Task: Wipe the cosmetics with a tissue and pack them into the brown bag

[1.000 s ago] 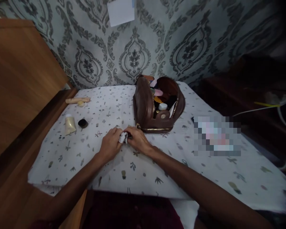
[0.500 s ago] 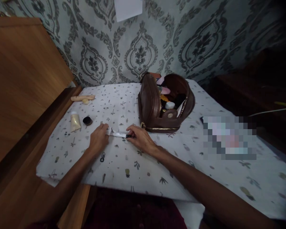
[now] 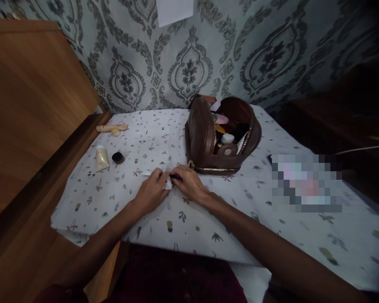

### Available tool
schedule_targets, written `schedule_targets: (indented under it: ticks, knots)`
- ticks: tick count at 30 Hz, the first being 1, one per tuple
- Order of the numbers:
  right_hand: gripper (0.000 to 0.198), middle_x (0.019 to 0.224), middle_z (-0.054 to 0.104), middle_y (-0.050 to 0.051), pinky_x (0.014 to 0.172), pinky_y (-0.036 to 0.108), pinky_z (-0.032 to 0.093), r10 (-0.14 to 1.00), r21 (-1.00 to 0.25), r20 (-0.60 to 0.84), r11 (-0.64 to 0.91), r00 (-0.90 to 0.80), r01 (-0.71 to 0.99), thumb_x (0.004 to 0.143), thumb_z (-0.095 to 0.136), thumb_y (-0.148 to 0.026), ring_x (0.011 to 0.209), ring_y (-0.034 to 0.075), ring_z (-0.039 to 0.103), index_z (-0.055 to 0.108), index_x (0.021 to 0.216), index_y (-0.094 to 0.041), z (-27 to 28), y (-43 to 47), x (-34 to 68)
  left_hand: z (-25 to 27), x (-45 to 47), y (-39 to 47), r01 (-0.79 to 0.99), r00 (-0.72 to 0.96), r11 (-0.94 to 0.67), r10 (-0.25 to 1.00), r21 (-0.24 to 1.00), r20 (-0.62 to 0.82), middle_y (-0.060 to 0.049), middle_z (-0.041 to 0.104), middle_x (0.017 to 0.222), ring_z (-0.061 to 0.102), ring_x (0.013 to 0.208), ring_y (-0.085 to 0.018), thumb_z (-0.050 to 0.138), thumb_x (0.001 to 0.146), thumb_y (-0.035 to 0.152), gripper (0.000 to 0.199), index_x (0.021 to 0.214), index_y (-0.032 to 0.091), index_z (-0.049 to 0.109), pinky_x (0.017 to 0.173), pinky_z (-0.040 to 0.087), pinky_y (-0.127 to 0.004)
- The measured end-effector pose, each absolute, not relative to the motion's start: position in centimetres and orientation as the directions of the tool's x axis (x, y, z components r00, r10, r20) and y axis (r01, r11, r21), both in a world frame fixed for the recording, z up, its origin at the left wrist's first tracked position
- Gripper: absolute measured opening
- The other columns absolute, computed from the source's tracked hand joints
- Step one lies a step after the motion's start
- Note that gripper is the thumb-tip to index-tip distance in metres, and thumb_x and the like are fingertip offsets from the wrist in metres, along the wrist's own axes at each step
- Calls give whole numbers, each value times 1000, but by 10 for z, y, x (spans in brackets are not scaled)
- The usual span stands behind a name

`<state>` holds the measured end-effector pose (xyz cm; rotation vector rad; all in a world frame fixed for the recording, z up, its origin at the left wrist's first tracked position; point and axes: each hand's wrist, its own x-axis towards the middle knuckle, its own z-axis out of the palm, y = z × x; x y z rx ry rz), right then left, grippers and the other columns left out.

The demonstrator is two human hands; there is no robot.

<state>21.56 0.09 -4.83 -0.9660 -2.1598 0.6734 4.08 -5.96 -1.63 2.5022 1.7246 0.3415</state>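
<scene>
- Nearest me, my maroon clothing [image 3: 177,273] fills the bottom of the view, and my forearms reach forward over the patterned white table cover [image 3: 192,235].
- My left hand [image 3: 151,189] is closed, its fingers bunched over a crumpled white wipe [image 3: 168,184] that shows between my two hands.
- My right hand [image 3: 189,182] meets it there, thumb and fingertips pinched on the dark end of a slim white tube [image 3: 147,173]. The other end pokes out beyond my left knuckles; my fingers and the wipe hide its middle, just above the table cover.
- Off to my right lies a flat object [image 3: 306,183], pixelated over, so I cannot tell what it is.
- Just beyond my right hand stands a brown bag [image 3: 199,139], unzipped and gaping; inside I see a white-topped container [image 3: 228,138] and something pink [image 3: 221,120].
- To my left, a cream tube [image 3: 102,159] lies near a small black-lidded jar [image 3: 117,158], the two apart.
- Farther back, a long beige object [image 3: 109,127] lies by a small yellowish piece [image 3: 115,132], close to the wooden panel [image 3: 28,71].
- Behind everything rises the grey patterned wall [image 3: 189,80], with a white sheet [image 3: 174,11] on it.
</scene>
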Motion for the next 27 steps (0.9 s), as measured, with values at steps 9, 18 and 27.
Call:
schedule_targets:
  ticks: [9, 18, 27]
  knots:
    - [8, 86, 58, 3, 70, 27, 43, 787, -670, 343, 588, -513, 453, 85, 65, -11, 77, 16, 55, 64, 88, -18, -43, -1, 217, -24, 24, -55, 934, 351, -356, 927, 19, 129, -10, 54, 108, 56, 94, -22, 35, 89, 5, 48, 134, 16, 46, 78, 54, -35]
    - [10, 80, 56, 0, 68, 26, 40, 789, -684, 329, 578, -519, 445, 84, 65, -10, 74, 14, 54, 62, 86, -19, -44, -2, 215, -17, 1, -57, 981, 193, -190, 965, -33, 179, -9, 55, 106, 57, 88, -19, 41, 91, 8, 32, 119, 16, 56, 70, 52, -30]
    - [5, 82, 56, 1, 67, 26, 40, 800, -686, 335, 569, -497, 453, 86, 64, -13, 73, 14, 53, 62, 87, -18, -43, -4, 216, -4, -8, -55, 981, 133, -163, 961, 108, 243, -8, 56, 102, 57, 88, -20, 44, 81, 2, 35, 108, 17, 59, 76, 52, -32]
